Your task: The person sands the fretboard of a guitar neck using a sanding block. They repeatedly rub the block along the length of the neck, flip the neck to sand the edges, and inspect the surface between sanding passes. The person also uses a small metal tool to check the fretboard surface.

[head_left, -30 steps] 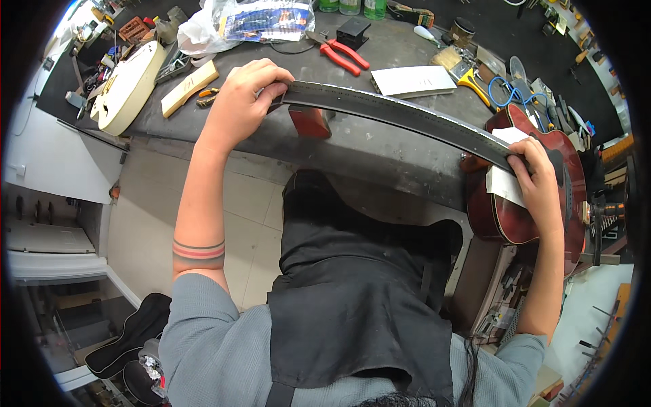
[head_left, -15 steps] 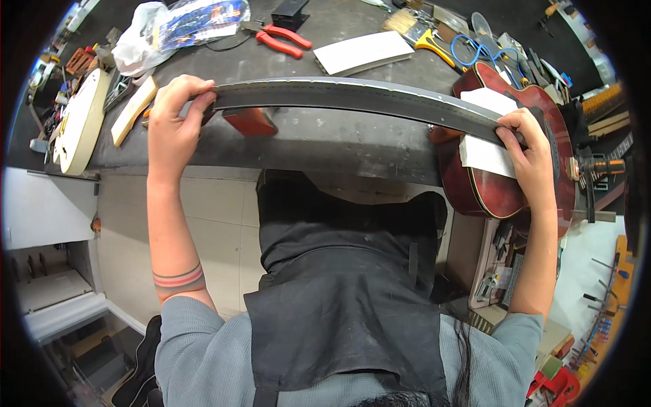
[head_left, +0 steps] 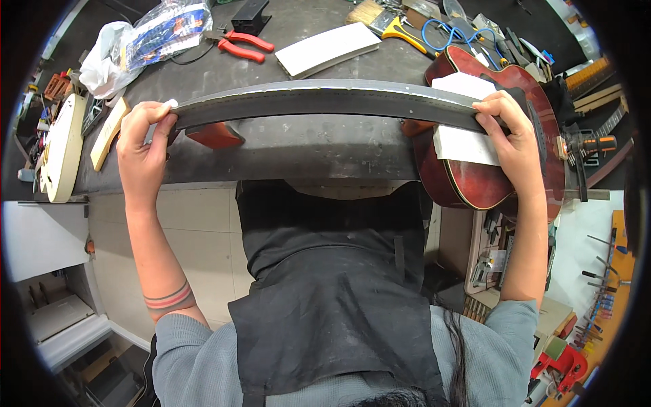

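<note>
A long, narrow, dark grey straightedge (head_left: 319, 102) with a pale upper edge stretches across the front of the workbench. The fisheye view makes it look bowed. My left hand (head_left: 144, 146) pinches its left end between thumb and fingers. My right hand (head_left: 512, 129) grips the other end above the body of a dark red guitar (head_left: 464, 183), where white paper (head_left: 464, 144) shows on both sides of the bar. Below the bar's left part, a reddish-brown piece (head_left: 215, 134) sticks out. What lies directly behind the bar is hidden.
Red-handled pliers (head_left: 244, 46), a white block (head_left: 329, 51) and a brush with a yellow handle (head_left: 400, 32) lie on the bench (head_left: 291, 152). A cream guitar body (head_left: 62, 149) and plastic bags (head_left: 112, 61) are at left. A clamp (head_left: 583, 146) stands beyond the red guitar.
The whole scene has shifted left and slightly tilted as the view turned. Both hands keep hold of the straightedge's ends; its right end sits slightly higher in the picture.
</note>
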The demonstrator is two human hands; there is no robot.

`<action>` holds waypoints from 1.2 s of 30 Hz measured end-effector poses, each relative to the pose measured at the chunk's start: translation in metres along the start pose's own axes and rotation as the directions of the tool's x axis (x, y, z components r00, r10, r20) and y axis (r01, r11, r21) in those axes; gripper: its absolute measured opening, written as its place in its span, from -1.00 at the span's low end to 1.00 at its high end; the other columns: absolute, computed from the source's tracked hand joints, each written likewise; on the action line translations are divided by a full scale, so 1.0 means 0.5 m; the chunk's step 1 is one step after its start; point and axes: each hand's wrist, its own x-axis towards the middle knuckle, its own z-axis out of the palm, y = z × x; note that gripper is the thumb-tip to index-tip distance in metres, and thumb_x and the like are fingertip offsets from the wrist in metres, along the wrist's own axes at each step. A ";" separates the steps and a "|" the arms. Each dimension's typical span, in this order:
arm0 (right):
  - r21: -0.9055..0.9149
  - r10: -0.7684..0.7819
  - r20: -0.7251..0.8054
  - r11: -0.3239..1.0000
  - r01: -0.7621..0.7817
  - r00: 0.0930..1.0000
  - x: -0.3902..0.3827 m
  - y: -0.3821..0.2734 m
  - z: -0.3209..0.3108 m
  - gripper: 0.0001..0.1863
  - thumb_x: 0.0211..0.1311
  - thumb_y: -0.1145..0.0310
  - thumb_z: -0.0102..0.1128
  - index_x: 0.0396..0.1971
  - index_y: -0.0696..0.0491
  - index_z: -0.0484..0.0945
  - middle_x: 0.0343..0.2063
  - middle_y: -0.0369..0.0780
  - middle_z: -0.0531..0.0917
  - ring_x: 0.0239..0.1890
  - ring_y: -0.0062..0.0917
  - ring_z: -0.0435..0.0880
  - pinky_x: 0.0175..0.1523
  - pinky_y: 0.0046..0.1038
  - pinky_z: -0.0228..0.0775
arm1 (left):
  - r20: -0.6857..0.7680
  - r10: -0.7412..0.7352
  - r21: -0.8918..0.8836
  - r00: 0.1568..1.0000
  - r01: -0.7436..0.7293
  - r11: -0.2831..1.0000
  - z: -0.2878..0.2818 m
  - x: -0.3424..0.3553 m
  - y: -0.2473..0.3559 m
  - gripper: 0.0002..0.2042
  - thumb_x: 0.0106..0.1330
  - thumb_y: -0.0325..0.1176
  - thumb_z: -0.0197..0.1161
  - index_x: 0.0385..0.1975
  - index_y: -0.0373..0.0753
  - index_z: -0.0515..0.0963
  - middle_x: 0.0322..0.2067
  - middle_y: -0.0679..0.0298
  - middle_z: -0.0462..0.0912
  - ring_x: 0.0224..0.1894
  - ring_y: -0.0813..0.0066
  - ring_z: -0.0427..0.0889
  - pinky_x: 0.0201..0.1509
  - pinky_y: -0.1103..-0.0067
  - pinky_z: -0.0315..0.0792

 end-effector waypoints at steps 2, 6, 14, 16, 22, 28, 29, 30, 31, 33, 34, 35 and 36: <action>0.003 -0.007 0.002 1.000 0.007 1.000 0.000 0.004 -0.003 -0.89 0.55 0.57 0.38 -0.02 0.20 0.72 -0.13 -0.20 0.73 0.00 -0.41 0.73 0.20 -0.40 0.55 | 0.005 -0.009 -0.013 1.000 0.009 1.000 0.004 0.000 -0.001 -0.88 0.52 -0.53 0.52 -0.04 -0.33 0.78 -0.06 0.22 0.86 0.05 0.31 0.75 0.22 0.42 0.58; 0.021 0.038 0.025 0.999 -0.038 0.999 0.003 -0.005 -0.006 -0.90 0.56 0.57 0.37 -0.02 0.20 0.73 -0.13 -0.22 0.73 -0.01 -0.44 0.73 0.20 -0.41 0.56 | 0.005 -0.025 -0.025 1.000 0.025 0.999 0.004 -0.005 -0.001 -0.89 0.54 -0.52 0.51 -0.04 -0.34 0.78 -0.05 0.22 0.85 0.04 0.32 0.75 0.22 0.42 0.59; 0.026 0.018 -0.003 1.000 -0.018 1.000 -0.001 0.001 -0.002 -0.89 0.56 0.57 0.39 -0.02 0.19 0.75 -0.13 -0.24 0.74 -0.01 -0.46 0.73 0.19 -0.42 0.57 | 0.005 -0.031 -0.018 1.000 0.031 0.999 0.005 -0.005 0.001 -0.91 0.55 -0.51 0.51 -0.05 -0.33 0.78 -0.04 0.23 0.85 0.04 0.32 0.75 0.22 0.42 0.58; 0.023 0.012 -0.004 1.000 -0.012 1.000 0.000 0.003 -0.001 -0.89 0.55 0.57 0.39 -0.02 0.19 0.74 -0.13 -0.23 0.75 -0.01 -0.46 0.73 0.19 -0.42 0.57 | 0.000 -0.024 -0.012 1.000 0.024 1.000 0.005 -0.008 0.002 -0.91 0.55 -0.51 0.51 -0.04 -0.32 0.78 -0.04 0.23 0.85 0.05 0.32 0.75 0.22 0.41 0.58; -0.011 0.054 0.010 0.999 -0.053 0.999 0.004 -0.004 -0.007 -0.90 0.53 0.57 0.39 -0.05 0.20 0.72 -0.13 -0.20 0.75 -0.02 -0.44 0.75 0.18 -0.40 0.57 | -0.011 -0.026 0.008 1.000 0.026 1.000 0.006 -0.006 0.003 -0.89 0.54 -0.52 0.52 -0.03 -0.31 0.78 -0.05 0.24 0.85 0.05 0.31 0.75 0.23 0.41 0.58; -0.046 0.035 -0.003 0.998 -0.035 0.999 0.002 0.006 -0.016 -0.91 0.51 0.57 0.40 -0.09 0.20 0.69 -0.15 -0.19 0.73 -0.06 -0.42 0.73 0.14 -0.39 0.55 | -0.016 -0.024 -0.010 1.000 0.023 1.000 -0.001 0.008 0.024 -0.87 0.51 -0.53 0.53 -0.02 -0.31 0.79 -0.05 0.23 0.85 0.05 0.31 0.76 0.23 0.42 0.59; -0.042 0.034 -0.010 0.999 -0.034 0.999 0.001 0.008 -0.017 -0.91 0.51 0.57 0.40 -0.09 0.20 0.68 -0.16 -0.19 0.72 -0.06 -0.42 0.72 0.13 -0.39 0.55 | -0.022 -0.022 -0.004 1.000 0.022 1.000 0.001 0.009 0.027 -0.87 0.51 -0.53 0.54 -0.02 -0.31 0.79 -0.05 0.23 0.86 0.04 0.31 0.76 0.23 0.42 0.59; -0.049 0.031 -0.011 0.998 -0.031 0.999 0.002 0.007 -0.018 -0.91 0.51 0.57 0.39 -0.09 0.20 0.68 -0.16 -0.20 0.72 -0.07 -0.42 0.72 0.12 -0.39 0.54 | -0.028 -0.021 0.001 0.999 0.021 1.000 0.005 0.008 0.030 -0.86 0.50 -0.53 0.54 -0.02 -0.31 0.79 -0.06 0.22 0.86 0.04 0.31 0.76 0.22 0.41 0.59; -0.056 0.028 -0.012 0.998 -0.029 1.000 0.002 0.004 -0.021 -0.92 0.51 0.58 0.39 -0.09 0.19 0.68 -0.17 -0.20 0.72 -0.08 -0.42 0.71 0.12 -0.40 0.54 | -0.033 -0.020 0.005 0.999 0.021 1.000 0.007 0.007 0.032 -0.86 0.50 -0.53 0.54 -0.02 -0.31 0.79 -0.06 0.22 0.86 0.04 0.32 0.76 0.22 0.41 0.59; -0.068 0.020 -0.017 0.997 -0.021 1.000 0.001 0.005 -0.022 -0.92 0.50 0.58 0.39 -0.10 0.19 0.68 -0.17 -0.20 0.72 -0.08 -0.42 0.70 0.10 -0.39 0.53 | -0.022 -0.026 -0.001 0.999 0.026 1.000 0.010 0.003 0.031 -0.86 0.50 -0.53 0.54 -0.03 -0.31 0.79 -0.07 0.22 0.86 0.02 0.32 0.76 0.21 0.41 0.60; -0.065 0.024 -0.016 0.998 -0.024 1.000 0.000 0.006 -0.022 -0.91 0.50 0.58 0.39 -0.10 0.19 0.68 -0.17 -0.20 0.72 -0.08 -0.42 0.70 0.10 -0.39 0.53 | -0.016 -0.029 -0.005 0.999 0.029 1.000 0.011 0.002 0.031 -0.86 0.49 -0.53 0.54 -0.03 -0.31 0.79 -0.07 0.22 0.87 0.02 0.32 0.76 0.20 0.41 0.60; -0.062 0.027 -0.015 0.998 -0.028 1.000 0.000 0.008 -0.022 -0.91 0.50 0.59 0.39 -0.10 0.19 0.68 -0.17 -0.20 0.71 -0.08 -0.42 0.70 0.11 -0.39 0.54 | -0.018 -0.023 -0.004 1.000 0.023 1.000 0.011 0.003 0.032 -0.86 0.49 -0.54 0.54 -0.03 -0.31 0.79 -0.08 0.22 0.86 0.01 0.32 0.75 0.19 0.41 0.60; -0.060 0.031 -0.014 0.998 -0.032 0.999 0.000 0.009 -0.022 -0.91 0.49 0.59 0.39 -0.10 0.19 0.68 -0.17 -0.19 0.71 -0.08 -0.42 0.70 0.12 -0.39 0.54 | -0.020 -0.018 -0.003 1.000 0.018 1.000 0.011 0.003 0.033 -0.86 0.49 -0.55 0.54 -0.03 -0.31 0.79 -0.09 0.22 0.86 0.00 0.32 0.75 0.19 0.42 0.59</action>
